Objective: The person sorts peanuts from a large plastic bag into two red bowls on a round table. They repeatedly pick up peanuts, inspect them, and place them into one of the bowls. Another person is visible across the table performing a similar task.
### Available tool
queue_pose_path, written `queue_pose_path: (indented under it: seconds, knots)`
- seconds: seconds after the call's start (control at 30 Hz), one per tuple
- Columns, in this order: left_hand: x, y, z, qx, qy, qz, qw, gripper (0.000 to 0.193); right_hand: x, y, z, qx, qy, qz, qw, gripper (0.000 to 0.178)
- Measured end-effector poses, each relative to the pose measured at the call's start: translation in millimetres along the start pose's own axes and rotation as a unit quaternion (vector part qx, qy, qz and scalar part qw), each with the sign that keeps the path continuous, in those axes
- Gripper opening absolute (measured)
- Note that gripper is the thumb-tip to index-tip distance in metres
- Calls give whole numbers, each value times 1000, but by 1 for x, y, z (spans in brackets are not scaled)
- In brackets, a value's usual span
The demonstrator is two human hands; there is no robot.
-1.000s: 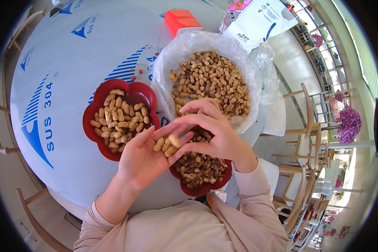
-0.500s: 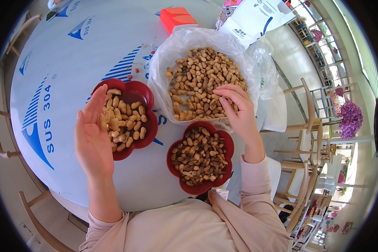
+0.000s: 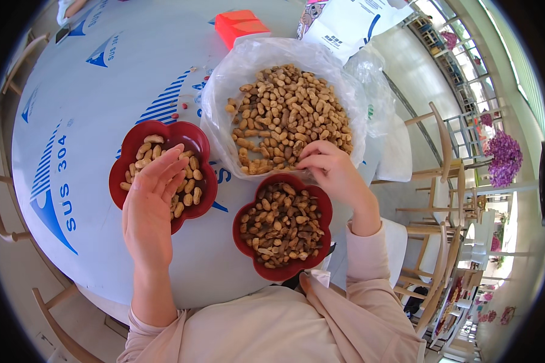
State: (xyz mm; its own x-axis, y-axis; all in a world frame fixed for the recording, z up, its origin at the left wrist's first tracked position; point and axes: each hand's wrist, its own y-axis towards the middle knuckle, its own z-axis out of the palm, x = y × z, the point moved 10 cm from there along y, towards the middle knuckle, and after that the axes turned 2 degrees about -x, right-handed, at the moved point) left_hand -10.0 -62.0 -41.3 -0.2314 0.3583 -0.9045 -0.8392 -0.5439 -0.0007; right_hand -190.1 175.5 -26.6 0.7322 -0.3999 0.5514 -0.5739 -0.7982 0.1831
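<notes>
"Looking down on what?"
"On peanuts (image 3: 290,106), heaped in a clear bag (image 3: 221,69) on a table (image 3: 103,236), with paler ones in a left bowl (image 3: 209,190) and darker ones in a right bowl (image 3: 284,273), both red and lobed."
"And with the left hand (image 3: 154,199)?"
"Held over the left bowl, hiding part of it. Palm turned toward the right, fingers spread only slightly and gently curved, gripping nothing that shows."
"With the right hand (image 3: 330,169)?"
"Placed at the near edge of the heap in the bag, just beyond the right bowl. Fingertips drawn in close to the thumb; cannot tell whether pinching a peanut."
"And around the bag?"
"Beyond it, a red box (image 3: 242,27) and a white packet (image 3: 345,27); to its left, loose red kernels (image 3: 175,115)."
</notes>
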Motion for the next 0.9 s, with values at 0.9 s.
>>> queue_pose_path:
  seconds: [0.9]
  knots:
    - [-12,-9,92,134,554,227,790,32,-19,-83,-33,-71,-99,127,984,36]
